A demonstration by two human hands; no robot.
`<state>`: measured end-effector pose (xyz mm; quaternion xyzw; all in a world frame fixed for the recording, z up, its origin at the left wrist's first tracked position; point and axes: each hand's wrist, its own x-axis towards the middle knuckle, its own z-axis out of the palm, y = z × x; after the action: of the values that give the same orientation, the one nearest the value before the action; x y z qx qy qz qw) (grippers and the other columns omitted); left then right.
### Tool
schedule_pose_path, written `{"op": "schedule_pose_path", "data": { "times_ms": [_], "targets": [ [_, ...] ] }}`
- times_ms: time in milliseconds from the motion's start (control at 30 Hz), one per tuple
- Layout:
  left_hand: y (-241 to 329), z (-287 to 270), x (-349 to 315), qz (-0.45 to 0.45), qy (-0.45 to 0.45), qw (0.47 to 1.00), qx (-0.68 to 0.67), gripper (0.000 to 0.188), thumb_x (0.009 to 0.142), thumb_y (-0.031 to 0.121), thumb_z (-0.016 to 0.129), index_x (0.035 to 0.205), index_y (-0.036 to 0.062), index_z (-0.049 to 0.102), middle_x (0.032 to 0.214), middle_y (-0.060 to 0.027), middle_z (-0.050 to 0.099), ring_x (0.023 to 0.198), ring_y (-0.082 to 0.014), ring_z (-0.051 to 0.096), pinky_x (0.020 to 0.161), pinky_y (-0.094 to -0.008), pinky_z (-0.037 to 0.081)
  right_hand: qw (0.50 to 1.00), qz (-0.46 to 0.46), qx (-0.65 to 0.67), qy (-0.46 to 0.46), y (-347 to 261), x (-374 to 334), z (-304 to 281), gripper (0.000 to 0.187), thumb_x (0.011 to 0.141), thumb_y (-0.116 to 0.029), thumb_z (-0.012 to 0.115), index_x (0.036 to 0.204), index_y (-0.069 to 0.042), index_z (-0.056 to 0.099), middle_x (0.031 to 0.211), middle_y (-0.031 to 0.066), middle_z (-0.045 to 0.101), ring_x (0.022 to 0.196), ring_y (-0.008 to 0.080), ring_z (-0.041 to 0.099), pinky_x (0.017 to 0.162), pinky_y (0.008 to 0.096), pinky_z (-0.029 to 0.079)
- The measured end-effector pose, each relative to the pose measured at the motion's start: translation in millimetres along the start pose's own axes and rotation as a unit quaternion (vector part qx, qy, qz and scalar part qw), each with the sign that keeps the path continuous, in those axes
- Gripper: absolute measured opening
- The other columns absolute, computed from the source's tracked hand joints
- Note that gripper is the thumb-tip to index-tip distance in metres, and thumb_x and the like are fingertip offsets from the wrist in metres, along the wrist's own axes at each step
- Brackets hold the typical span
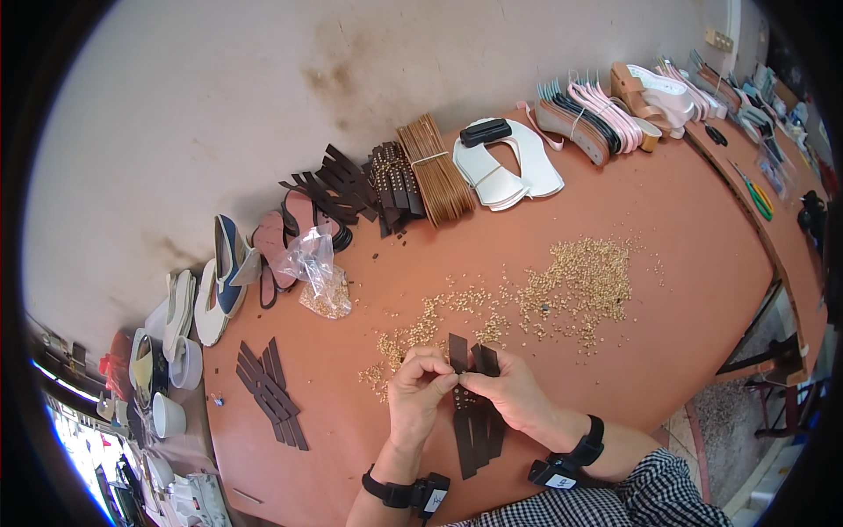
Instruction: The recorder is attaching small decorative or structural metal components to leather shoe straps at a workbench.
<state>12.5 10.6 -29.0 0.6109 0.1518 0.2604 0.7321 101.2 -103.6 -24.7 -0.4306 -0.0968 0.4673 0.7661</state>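
Close in front of me lies a dark brown strap piece [474,430], cut into woven strips with small gold studs set in its middle. My right hand [518,395] grips its upper right part, thumb toward the centre. My left hand [420,386] is closed in a pinch at the strap's left edge, its fingertips meeting the right thumb; whatever sits between them is too small to make out. Loose gold studs [580,285] spread over the table just beyond both hands. A second dark strap piece [270,395], with no studs visible, lies to the left.
The brown tabletop [667,228] carries a plastic bag of studs [325,294]. Along the wall stand studded dark straps [395,180], a tied tan strip bundle [435,167], white cut pieces [509,167] and shoe soles [584,123]. Shoes [230,263] line the left edge; pliers [757,198] lie far right.
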Motion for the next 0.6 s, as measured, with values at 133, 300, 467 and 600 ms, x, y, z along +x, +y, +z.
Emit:
{"op": "schedule_pose_path", "data": {
  "times_ms": [133,300,467,600],
  "targets": [
    [-0.2,1.4,1.3,-0.01,0.002,1.0,-0.022,0.015,0.073,-0.012,0.06,0.081,0.0011,0.059,0.096,-0.0036,0.051,0.087,-0.0114,0.05,0.077,-0.0229,0.043,1.0,-0.007,-0.011,0.005,1.1,1.1,-0.6,0.007,0.079,0.0,0.06,0.084,-0.002,0.057,0.079,-0.0012,0.055,0.071,0.0057,0.051,0.063,0.02,0.041],
    [-1.5,0.8,-0.9,-0.052,0.03,0.997,-0.058,0.013,0.072,-0.01,0.062,0.08,-0.0008,0.057,0.095,-0.009,0.059,0.084,-0.015,0.056,0.078,-0.0256,0.045,0.997,-0.028,-0.07,0.006,1.7,1.3,-1.7,0.007,0.079,0.0,0.061,0.085,-0.002,0.057,0.075,-0.0022,0.054,0.068,0.0047,0.05,0.06,0.0193,0.04],
    [-1.1,1.1,-1.5,-0.054,0.035,0.996,-0.058,0.012,0.073,-0.01,0.061,0.081,-0.0007,0.058,0.093,-0.0078,0.06,0.082,-0.0127,0.056,0.077,-0.0242,0.045,0.984,-0.074,-0.163,0.008,2.0,1.1,-3.2,0.007,0.079,-0.001,0.061,0.086,-0.001,0.057,0.073,-0.0034,0.053,0.067,0.0032,0.048,0.058,0.0186,0.039],
    [0.5,2.8,-1.7,-0.059,0.04,0.996,-0.051,0.012,0.074,-0.01,0.061,0.081,-0.0006,0.06,0.093,-0.006,0.06,0.079,-0.0103,0.055,0.073,-0.0229,0.046,0.983,-0.085,-0.159,0.016,6.0,2.2,-4.2,0.007,0.079,-0.001,0.061,0.086,-0.002,0.058,0.073,-0.0035,0.054,0.066,0.0028,0.048,0.058,0.0181,0.039]
  ]
}}
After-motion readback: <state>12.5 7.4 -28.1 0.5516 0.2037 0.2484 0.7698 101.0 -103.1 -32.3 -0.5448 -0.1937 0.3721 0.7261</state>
